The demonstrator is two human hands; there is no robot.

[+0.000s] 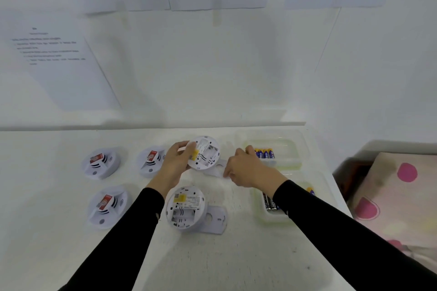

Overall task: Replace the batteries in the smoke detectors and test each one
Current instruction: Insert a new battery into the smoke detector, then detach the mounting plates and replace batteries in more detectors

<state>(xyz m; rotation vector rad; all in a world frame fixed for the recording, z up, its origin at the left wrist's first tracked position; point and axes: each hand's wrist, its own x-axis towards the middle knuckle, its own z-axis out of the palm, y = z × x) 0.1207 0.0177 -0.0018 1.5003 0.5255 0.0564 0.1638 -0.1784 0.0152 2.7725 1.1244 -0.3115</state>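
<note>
My left hand (176,160) grips a white smoke detector (205,152) by its left rim, tilted with its back up and the battery bay empty. Its mounting plate (218,170) lies just under it on the table. My right hand (246,168) hovers over that plate, thumb and forefinger stretched toward the blue batteries (264,153) in the far clear tray (286,146); nothing shows between its fingers. A second detector (185,208) lies back-up near me, bay empty, on its plate (216,218).
Three detectors with red stickers lie face-up at the left (100,163), (151,160), (107,205). A near clear tray (272,218) holds black batteries (269,201). The table's right edge borders a pink-dotted fabric (390,196). Printed sheets hang on the wall behind.
</note>
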